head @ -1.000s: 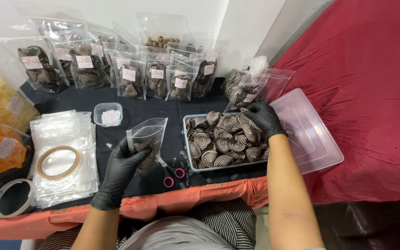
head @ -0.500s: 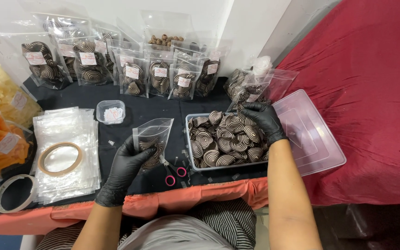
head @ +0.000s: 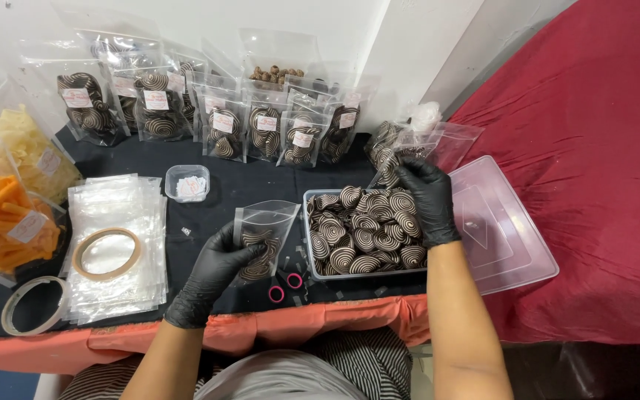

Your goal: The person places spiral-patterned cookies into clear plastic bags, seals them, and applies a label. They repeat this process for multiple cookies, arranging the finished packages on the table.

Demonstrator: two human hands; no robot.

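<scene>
left hand, black-gloved, lower centre of the frame: fingers curled around a small clear pouch, held upright with its mouth open. the pouch holds a few spiral biscuits in its lower part; the upper part shows no fill.

right hand, black-gloved, right of centre: fingers bent down onto the spiral biscuits at the far right edge of the clear tray; whether a biscuit is pinched cannot be told. the tray is near full.

judgement: packing is partly done. a row of filled pouches stands along the upper part of the black surface. remaining: the tray contents and a stack of empty pouches at left, with a tape roll on it. tray lid lies at right. pink-handled scissors lie just below the held pouch.
</scene>
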